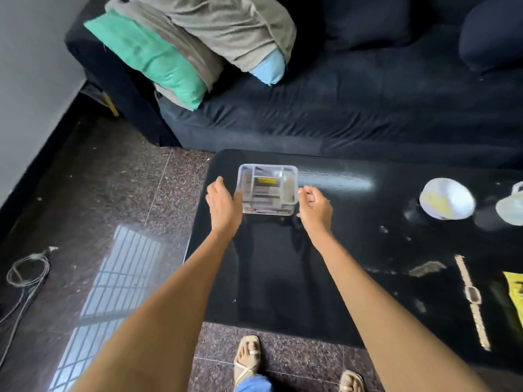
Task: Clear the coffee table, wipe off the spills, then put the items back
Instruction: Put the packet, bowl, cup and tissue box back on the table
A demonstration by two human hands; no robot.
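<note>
Glossy black lacquer covers the coffee table (325,278), a slab with rounded corners that reflects light in a pale streak near its far edge. A clear plastic organizer (267,189), square with rounded rims and divided into compartments, is set near the table's far left corner; a yellow label is seen inside it, though its contents are blurred. The left hand (223,203) is placed against the organizer's left wall, fingers straight and relaxed rather than curled around it. The right hand (315,205) is held just beside the right wall with fingers loosely bent; whether it touches the plastic cannot be told.

Farther right on the table, a white bowl (447,198) with a yellowish smear is tipped on its side, and a pale handled cup (512,206) is cut off by the frame. A metal-link wristwatch (472,297) is laid out straight near the right front, beside a yellow wrapper (515,292). Dusty smudges and crumbs are scattered around them.

Open tabletop is left between the organizer and the near edge. A dark fabric sofa (339,114) is pressed close behind the table, bearing a green pillow (150,55) and a grey blanket (226,26). Speckled polished stone floor (113,193) lies open to the left, with a coiled cable (27,271) near the wall.
</note>
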